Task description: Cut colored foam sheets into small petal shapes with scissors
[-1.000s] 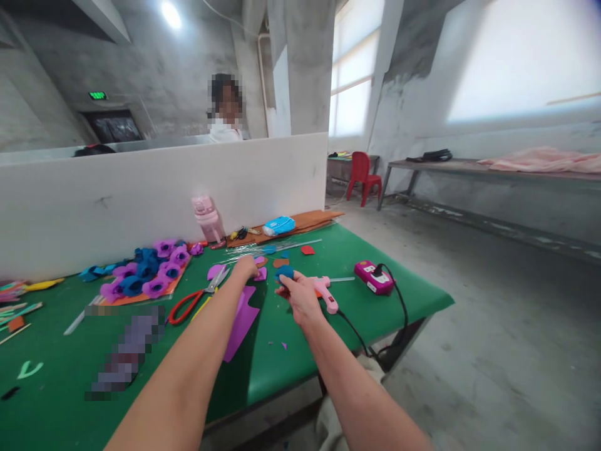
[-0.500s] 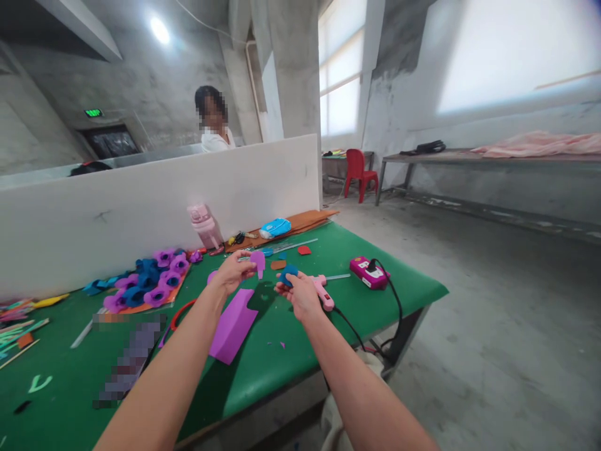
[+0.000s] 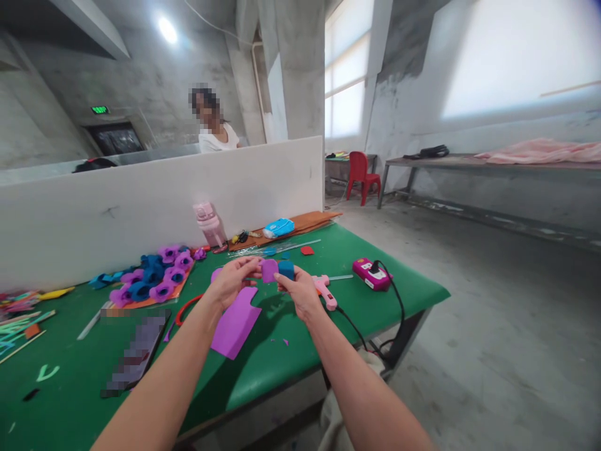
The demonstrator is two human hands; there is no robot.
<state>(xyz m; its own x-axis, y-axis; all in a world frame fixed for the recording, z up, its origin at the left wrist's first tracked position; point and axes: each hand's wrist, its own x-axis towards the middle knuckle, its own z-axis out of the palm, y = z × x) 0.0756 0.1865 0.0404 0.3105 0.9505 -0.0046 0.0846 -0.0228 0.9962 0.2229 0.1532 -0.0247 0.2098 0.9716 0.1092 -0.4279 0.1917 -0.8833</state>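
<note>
Between the fingers of my left hand [image 3: 238, 279] is a small purple piece [image 3: 270, 271] with a rounded edge. My right hand [image 3: 299, 289] pinches a blue curled piece [image 3: 285, 270], which is right beside the purple one; whether they touch is hard to tell. Below my left hand a larger purple sheet [image 3: 236, 326] with a notched edge lies on the green table [image 3: 267, 369]. A pink glue gun [image 3: 325, 292] rests just right of my right hand.
Purple and blue flower shapes [image 3: 153, 275] lie at the left, near a dark phone-like slab [image 3: 136, 354]. A magenta power socket [image 3: 370, 274] with a black cable is at the right. A pink bottle [image 3: 210, 224] stands by the white partition [image 3: 263, 181]; a person [image 3: 218, 136] is behind it.
The purple piece has moved right and down, close to the blue piece. The blue piece has turned in my right hand. The person behind the partition has shifted, and the view has moved slightly.
</note>
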